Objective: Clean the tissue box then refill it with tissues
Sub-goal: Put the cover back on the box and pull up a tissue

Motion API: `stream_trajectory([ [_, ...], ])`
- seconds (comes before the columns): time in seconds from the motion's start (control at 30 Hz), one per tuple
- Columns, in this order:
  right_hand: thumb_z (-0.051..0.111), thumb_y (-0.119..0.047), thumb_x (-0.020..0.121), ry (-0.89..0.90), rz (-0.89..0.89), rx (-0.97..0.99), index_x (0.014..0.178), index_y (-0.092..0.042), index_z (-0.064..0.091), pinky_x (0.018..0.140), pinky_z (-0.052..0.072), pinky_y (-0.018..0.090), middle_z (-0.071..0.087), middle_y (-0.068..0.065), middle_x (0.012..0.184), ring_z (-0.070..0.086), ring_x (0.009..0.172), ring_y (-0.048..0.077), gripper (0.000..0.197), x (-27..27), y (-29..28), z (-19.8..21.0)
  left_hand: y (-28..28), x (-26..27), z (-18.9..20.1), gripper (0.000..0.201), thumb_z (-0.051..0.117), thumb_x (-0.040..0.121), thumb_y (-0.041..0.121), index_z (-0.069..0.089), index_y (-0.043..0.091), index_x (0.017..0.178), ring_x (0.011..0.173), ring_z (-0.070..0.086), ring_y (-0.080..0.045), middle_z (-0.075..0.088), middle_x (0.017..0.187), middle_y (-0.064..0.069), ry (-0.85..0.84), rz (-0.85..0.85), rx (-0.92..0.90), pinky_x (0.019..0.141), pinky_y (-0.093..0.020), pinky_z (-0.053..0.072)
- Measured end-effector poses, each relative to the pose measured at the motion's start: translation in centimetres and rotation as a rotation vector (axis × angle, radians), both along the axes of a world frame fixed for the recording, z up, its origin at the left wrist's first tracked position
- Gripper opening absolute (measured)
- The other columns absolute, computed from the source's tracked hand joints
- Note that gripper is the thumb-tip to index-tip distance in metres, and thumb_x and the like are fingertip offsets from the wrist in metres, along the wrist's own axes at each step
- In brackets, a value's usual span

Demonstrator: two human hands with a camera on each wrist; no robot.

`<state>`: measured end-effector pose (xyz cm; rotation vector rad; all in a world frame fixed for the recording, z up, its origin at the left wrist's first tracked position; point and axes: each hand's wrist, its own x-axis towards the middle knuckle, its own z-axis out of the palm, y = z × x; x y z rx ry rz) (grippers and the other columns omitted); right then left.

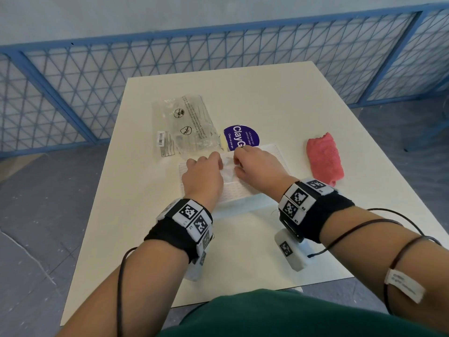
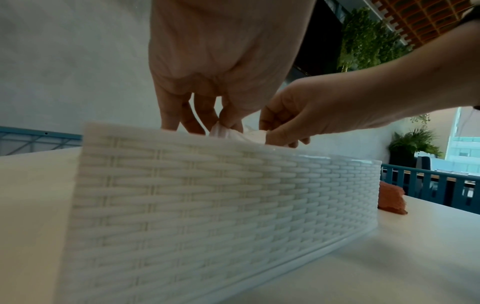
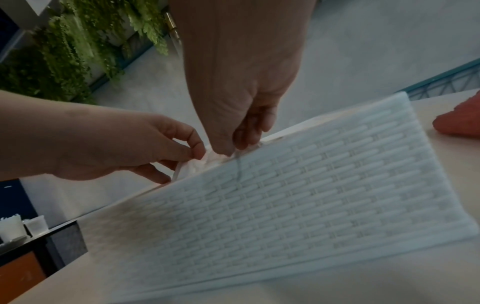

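A white tissue box (image 1: 234,190) with a woven pattern stands in the middle of the table (image 1: 145,239), its long side facing me. A crumpled white tissue (image 1: 228,164) sticks up from the slot in its top. My left hand (image 1: 217,162) pinches the tissue from the left and my right hand (image 1: 239,161) pinches it from the right. In the left wrist view my left hand's fingers (image 2: 228,121) hold the tissue (image 2: 223,130) above the box (image 2: 207,205). The right wrist view shows the tissue (image 3: 200,164) between both hands at the edge of the box (image 3: 298,205).
A pink cloth (image 1: 324,159) lies right of the box. A crumpled clear plastic wrapper (image 1: 187,125) lies behind it on the left, beside a round purple label (image 1: 241,137). A blue mesh fence (image 1: 170,69) runs behind the table.
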<state>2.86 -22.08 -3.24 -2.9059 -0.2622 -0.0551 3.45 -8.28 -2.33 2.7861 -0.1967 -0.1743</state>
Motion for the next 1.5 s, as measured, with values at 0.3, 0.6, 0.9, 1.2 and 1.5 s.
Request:
stream_trajectory([
  [0.3, 0.048, -0.010, 0.096, -0.095, 0.038, 0.421, 0.105, -0.005, 0.058, 0.078, 0.042, 0.028, 0.057, 0.009, 0.105, 0.048, 0.085, 0.015, 0.015, 0.2, -0.7, 1.5, -1.4, 0.0, -0.6, 0.055, 0.052, 0.089, 0.047, 0.039, 0.009, 0.128, 0.118, 0.039, -0.031, 0.045, 0.130, -0.011, 0.012, 0.068, 0.105, 0.083, -0.039, 0.042],
  [0.6, 0.046, -0.008, 0.090, 0.012, -0.120, 0.171, 0.109, -0.010, 0.052, 0.074, 0.044, 0.035, 0.058, 0.010, 0.111, 0.055, 0.098, 0.031, 0.020, -0.6, -1.7, 0.1, 0.1, -0.5, -0.2, 0.025, 0.039, 0.095, 0.020, 0.052, 0.007, 0.112, 0.099, 0.046, -0.027, 0.045, 0.119, -0.011, -0.143, 0.065, -0.115, 0.064, -0.037, 0.036],
  [0.9, 0.034, 0.002, 0.087, 0.122, -0.150, 0.136, 0.113, -0.015, 0.048, 0.068, 0.045, 0.037, 0.063, 0.013, 0.096, 0.053, 0.078, 0.032, 0.034, -1.2, -2.7, 1.0, 0.2, -1.3, -1.2, 0.039, 0.047, 0.093, 0.020, 0.039, 0.003, 0.127, 0.115, 0.039, -0.031, 0.037, 0.132, -0.014, -0.064, 0.092, 0.124, 0.071, -0.033, 0.039],
  [1.2, 0.034, 0.006, 0.084, 0.123, -0.049, 0.033, 0.118, -0.026, 0.054, 0.067, 0.036, 0.030, 0.062, 0.003, 0.107, 0.054, 0.088, 0.026, 0.050, -1.7, -3.5, 0.6, 3.3, 0.3, 1.5, 0.024, 0.040, 0.089, -0.004, 0.054, 0.016, 0.088, 0.096, 0.051, -0.026, 0.057, 0.103, -0.005, -0.073, -0.171, 0.094, 0.068, -0.035, 0.039],
  [1.5, 0.038, 0.001, 0.090, 0.174, 0.013, -0.217, 0.117, -0.025, 0.058, 0.066, 0.035, 0.033, 0.049, 0.001, 0.123, 0.042, 0.111, 0.024, 0.043, -1.6, -2.7, 0.9, 4.4, -0.7, 0.7, 0.024, 0.030, 0.098, 0.013, 0.052, 0.017, 0.105, 0.088, 0.048, -0.028, 0.054, 0.094, -0.009, 0.016, -0.268, 0.045, 0.087, -0.038, 0.041],
])
